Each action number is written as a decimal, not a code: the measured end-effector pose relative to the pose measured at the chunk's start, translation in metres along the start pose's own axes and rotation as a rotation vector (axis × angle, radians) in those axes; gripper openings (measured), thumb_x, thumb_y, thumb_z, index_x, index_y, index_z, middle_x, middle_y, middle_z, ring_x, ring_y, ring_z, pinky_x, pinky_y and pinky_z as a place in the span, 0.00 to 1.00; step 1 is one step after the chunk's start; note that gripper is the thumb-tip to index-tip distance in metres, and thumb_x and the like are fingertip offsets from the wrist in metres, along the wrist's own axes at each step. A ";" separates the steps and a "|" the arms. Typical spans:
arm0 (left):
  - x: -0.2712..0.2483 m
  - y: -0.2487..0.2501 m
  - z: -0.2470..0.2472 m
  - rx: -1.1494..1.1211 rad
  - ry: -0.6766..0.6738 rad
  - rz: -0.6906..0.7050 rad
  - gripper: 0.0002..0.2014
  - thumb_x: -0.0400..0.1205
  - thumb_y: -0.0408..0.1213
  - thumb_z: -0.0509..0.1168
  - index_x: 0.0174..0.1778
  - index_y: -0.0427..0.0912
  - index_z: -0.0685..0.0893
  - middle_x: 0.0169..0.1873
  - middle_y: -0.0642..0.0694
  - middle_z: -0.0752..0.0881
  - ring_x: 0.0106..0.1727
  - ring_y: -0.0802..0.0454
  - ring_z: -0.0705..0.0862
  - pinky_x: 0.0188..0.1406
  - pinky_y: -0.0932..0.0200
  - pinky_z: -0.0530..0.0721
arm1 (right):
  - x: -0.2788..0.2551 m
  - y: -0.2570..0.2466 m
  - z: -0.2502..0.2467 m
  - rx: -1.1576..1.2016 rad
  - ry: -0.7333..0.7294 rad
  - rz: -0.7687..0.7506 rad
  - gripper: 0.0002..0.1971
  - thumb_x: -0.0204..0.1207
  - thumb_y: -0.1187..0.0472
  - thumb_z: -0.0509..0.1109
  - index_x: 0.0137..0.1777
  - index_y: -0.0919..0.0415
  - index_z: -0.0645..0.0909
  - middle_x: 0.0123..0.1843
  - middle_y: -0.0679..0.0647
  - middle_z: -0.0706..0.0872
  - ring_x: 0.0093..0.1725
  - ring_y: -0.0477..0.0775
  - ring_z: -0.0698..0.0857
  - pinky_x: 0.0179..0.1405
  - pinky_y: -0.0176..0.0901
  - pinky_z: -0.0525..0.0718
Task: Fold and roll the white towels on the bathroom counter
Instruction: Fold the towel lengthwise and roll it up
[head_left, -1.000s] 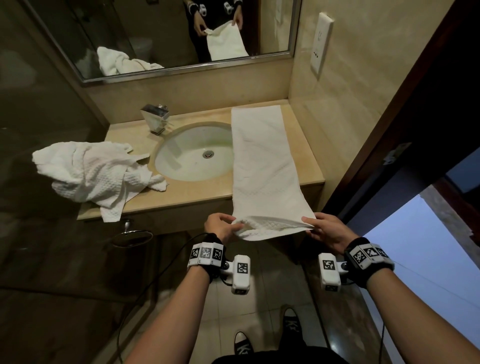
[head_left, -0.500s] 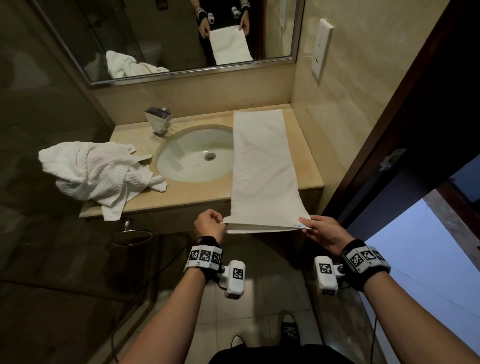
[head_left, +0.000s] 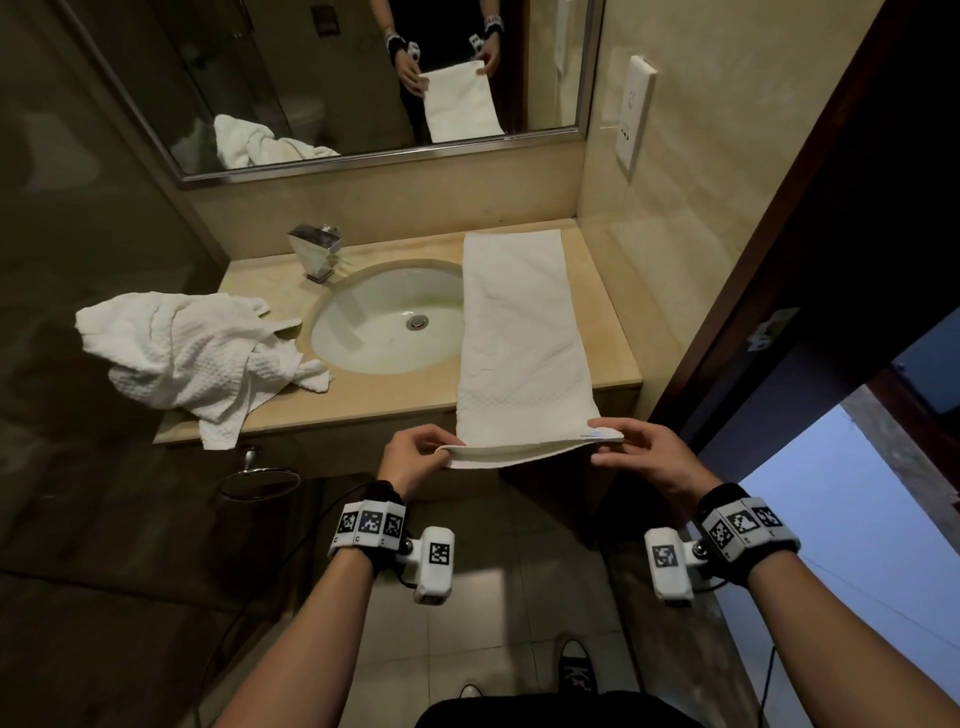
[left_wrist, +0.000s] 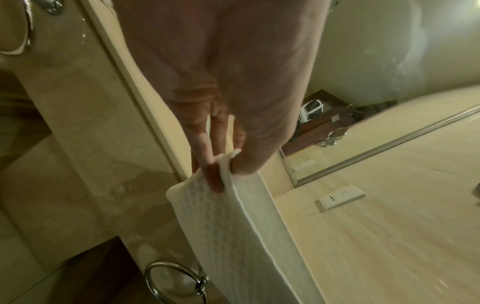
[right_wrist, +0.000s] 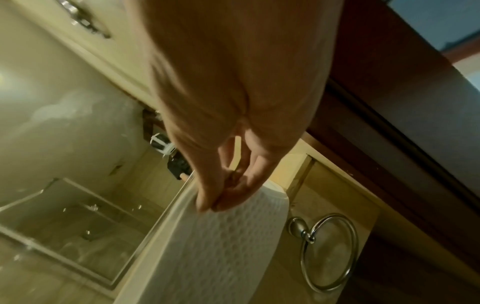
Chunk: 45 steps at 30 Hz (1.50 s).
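A long folded white towel lies as a strip along the right side of the beige counter, its near end hanging past the front edge. My left hand pinches the near left corner, and in the left wrist view that hand holds the waffle-textured towel between thumb and fingers. My right hand pinches the near right corner; the right wrist view shows this hand gripping the towel. A crumpled white towel sits at the counter's left end.
An oval sink with a chrome faucet lies left of the strip. A mirror covers the back wall, a wall socket is on the right wall. A towel ring hangs below the counter; a dark door frame stands right.
Both hands have lifted the towel's near end from drooping below the counter edge to about level with it, pulling the strip taut. The camera has tilted up a little.
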<state>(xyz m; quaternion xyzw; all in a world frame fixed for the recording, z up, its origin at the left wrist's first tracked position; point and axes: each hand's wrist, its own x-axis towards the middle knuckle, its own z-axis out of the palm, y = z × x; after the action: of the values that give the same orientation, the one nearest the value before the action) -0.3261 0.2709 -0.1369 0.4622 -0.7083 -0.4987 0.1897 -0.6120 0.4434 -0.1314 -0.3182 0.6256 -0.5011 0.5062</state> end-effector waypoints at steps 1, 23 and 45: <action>0.000 -0.002 -0.001 0.008 -0.011 0.008 0.12 0.75 0.24 0.68 0.39 0.47 0.90 0.39 0.48 0.91 0.45 0.54 0.87 0.50 0.60 0.85 | 0.000 0.001 -0.002 -0.067 -0.003 -0.019 0.23 0.68 0.71 0.79 0.64 0.58 0.85 0.62 0.52 0.88 0.60 0.47 0.88 0.57 0.30 0.84; -0.001 -0.002 0.006 0.010 0.122 0.088 0.05 0.78 0.24 0.69 0.48 0.31 0.81 0.43 0.38 0.88 0.41 0.57 0.87 0.39 0.72 0.85 | 0.007 -0.007 -0.001 -0.536 0.240 -0.427 0.09 0.75 0.65 0.76 0.47 0.48 0.86 0.45 0.45 0.90 0.48 0.42 0.89 0.50 0.37 0.87; 0.006 -0.002 0.009 0.049 0.135 0.081 0.05 0.79 0.27 0.69 0.44 0.42 0.81 0.39 0.41 0.89 0.36 0.58 0.89 0.38 0.66 0.87 | 0.011 -0.016 -0.017 -1.188 0.028 -0.555 0.09 0.75 0.59 0.75 0.50 0.51 0.79 0.44 0.44 0.84 0.41 0.40 0.76 0.43 0.33 0.72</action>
<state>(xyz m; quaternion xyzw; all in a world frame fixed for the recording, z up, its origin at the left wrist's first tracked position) -0.3343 0.2705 -0.1440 0.4702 -0.7239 -0.4411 0.2457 -0.6326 0.4340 -0.1194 -0.6868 0.6970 -0.1867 0.0879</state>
